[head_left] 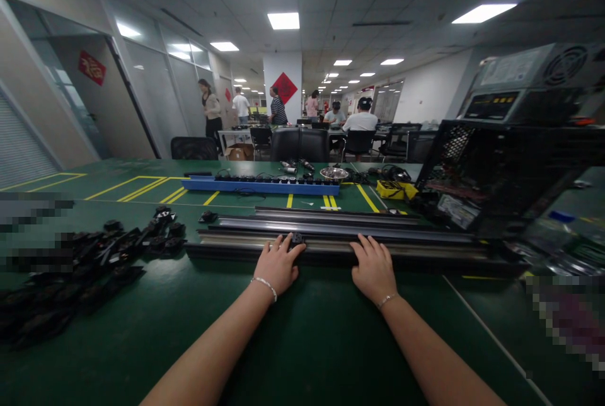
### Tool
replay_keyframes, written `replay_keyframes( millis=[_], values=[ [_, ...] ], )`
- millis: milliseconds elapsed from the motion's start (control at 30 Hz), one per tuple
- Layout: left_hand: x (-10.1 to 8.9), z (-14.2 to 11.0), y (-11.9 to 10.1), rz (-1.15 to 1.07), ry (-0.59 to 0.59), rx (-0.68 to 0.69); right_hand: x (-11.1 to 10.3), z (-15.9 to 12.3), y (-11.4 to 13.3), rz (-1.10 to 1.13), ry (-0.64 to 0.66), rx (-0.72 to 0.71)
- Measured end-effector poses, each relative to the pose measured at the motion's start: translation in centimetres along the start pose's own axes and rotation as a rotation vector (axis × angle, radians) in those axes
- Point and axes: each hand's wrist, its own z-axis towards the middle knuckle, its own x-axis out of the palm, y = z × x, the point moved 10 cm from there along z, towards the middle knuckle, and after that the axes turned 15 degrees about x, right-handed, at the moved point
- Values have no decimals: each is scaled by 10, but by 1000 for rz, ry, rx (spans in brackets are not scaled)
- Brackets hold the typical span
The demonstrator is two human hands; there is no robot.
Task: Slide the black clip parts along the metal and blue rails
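One left hand [277, 265]: laid over the near rail [328, 248], fingertips at the small black block [297, 239]; pinched on it or merely touching, cannot tell.
Right hand [375, 270]: well apart from the left, fingers spread over the same rail, closed around nothing visible.
Small black block: on the near rail, between both hands but much closer to the left; depth in the channel hidden by fingers.
Near rail: lying lengthwise across the green table [326, 336], just in front of the other rails [331, 227]; probably best held flat, with light, even pressure from the right hand.
Left fingers: likely better low on the block's sides than on top, to hold it square; if shifting it, push straight along the channel, never at a slant, to lessen the risk of jamming.
Right fingers: best placed on the rail's edges, leaving the channel free and stopping any twist or slide.
Other rails: close behind; worth pressing gently, so as not to knock them.
Loose black parts [61, 295]: heaped to the left; mind the left elbow.
Blue tray [259, 188]: beyond the rails, small dark parts along it; out of the way.
Open computer case [501, 166]: near the rails' right end; avoid bumping.
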Motion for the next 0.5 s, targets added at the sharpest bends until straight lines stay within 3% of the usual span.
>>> replay_keyframes(
  millis=[500],
  values=[
    [-4,-9,15,-8,41,-35,0,1,1,9,22,2]
  ],
)
